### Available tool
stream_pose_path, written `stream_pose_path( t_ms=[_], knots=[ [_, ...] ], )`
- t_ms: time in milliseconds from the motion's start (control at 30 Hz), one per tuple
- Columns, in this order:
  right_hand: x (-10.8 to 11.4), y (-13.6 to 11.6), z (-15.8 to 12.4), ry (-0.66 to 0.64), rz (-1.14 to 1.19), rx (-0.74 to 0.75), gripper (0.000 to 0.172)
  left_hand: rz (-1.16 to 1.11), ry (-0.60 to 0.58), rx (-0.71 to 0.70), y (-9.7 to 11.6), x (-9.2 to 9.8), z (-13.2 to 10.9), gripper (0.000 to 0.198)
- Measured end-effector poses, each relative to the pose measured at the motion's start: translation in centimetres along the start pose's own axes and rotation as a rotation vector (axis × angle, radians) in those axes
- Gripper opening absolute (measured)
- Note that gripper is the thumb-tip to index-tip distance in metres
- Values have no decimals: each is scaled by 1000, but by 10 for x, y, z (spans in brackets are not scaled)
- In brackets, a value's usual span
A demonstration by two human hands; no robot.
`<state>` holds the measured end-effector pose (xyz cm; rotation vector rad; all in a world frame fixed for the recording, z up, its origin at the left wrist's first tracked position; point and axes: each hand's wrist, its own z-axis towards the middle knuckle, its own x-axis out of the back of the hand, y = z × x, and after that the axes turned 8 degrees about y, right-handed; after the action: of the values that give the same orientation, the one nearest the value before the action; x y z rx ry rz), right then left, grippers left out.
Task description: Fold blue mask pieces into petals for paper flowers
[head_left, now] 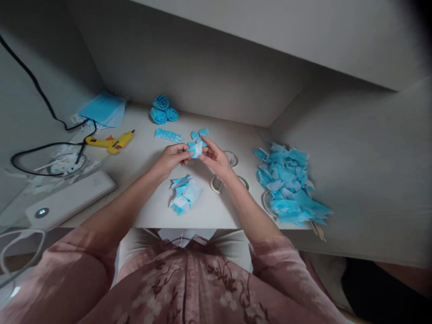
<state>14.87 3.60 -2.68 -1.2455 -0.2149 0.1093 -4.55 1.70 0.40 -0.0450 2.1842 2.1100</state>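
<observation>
Between my hands, over the middle of the table, is a small piece of blue and white mask fabric point(195, 149), partly folded. My left hand point(173, 158) pinches its left edge between thumb and fingers. On its right side my right hand point(216, 158) grips it, the index finger raised along the top. Just behind lie a few small folded blue pieces point(203, 132). A row of folded blue pieces point(168, 135) rests to their left. Nearer my body is a loose pile of cut blue and white pieces point(185, 195).
Three blue fabric roses point(161, 110) stand at the back. Left are blue face masks point(103, 109), a yellow glue gun point(113, 142) with a black cord, and a white power bank point(72, 200). Rings point(216, 183) lie near my right forearm. A heap of blue fabric point(286, 180) sits right.
</observation>
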Motion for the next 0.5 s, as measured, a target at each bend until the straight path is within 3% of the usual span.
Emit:
stream_pose_path(
  t_ms=[267, 500],
  knots=[
    [4, -1, -2, 16, -46, -8, 71, 57, -39, -9, 0, -2, -1, 28],
    [2, 8, -1, -32, -46, -13, 82, 100, -56, -38, -1, -4, -4, 28]
  ],
)
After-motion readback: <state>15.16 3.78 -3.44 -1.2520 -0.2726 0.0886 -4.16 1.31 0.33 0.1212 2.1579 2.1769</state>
